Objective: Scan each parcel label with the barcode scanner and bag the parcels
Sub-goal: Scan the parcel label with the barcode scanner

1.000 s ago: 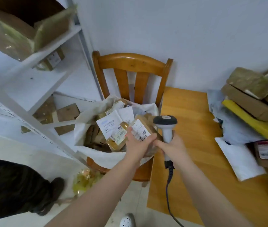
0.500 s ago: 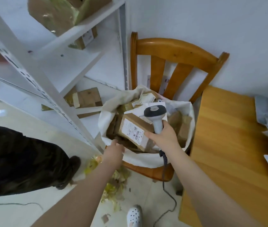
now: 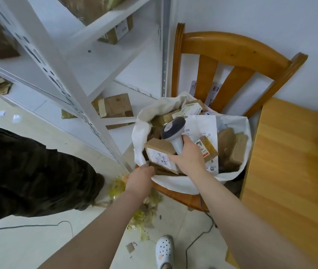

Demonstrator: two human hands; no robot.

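A white bag point(image 3: 175, 181) full of several brown parcels sits on the seat of a wooden chair point(image 3: 231, 49). My right hand point(image 3: 190, 158) grips the handle of a grey and white barcode scanner point(image 3: 173, 131) over the bag, and its fingers also touch a small brown labelled parcel point(image 3: 159, 154) lying at the bag's near left. My left hand point(image 3: 141, 176) pinches the bag's near left rim. A white mailer with printed labels point(image 3: 204, 125) lies among the parcels.
A white metal shelf rack point(image 3: 61, 74) with cardboard boxes stands to the left. A wooden table point(image 3: 290, 162) is at the right. Tape scraps point(image 3: 140, 216) and the scanner's cable point(image 3: 198, 235) lie on the floor. A dark-clothed person point(image 3: 28, 171) is at left.
My left hand let go of the labelled parcel, dropped to the bag's near rim and now pinches it. The parcel went down into the bag. The view swung left, away from the table's parcel pile.
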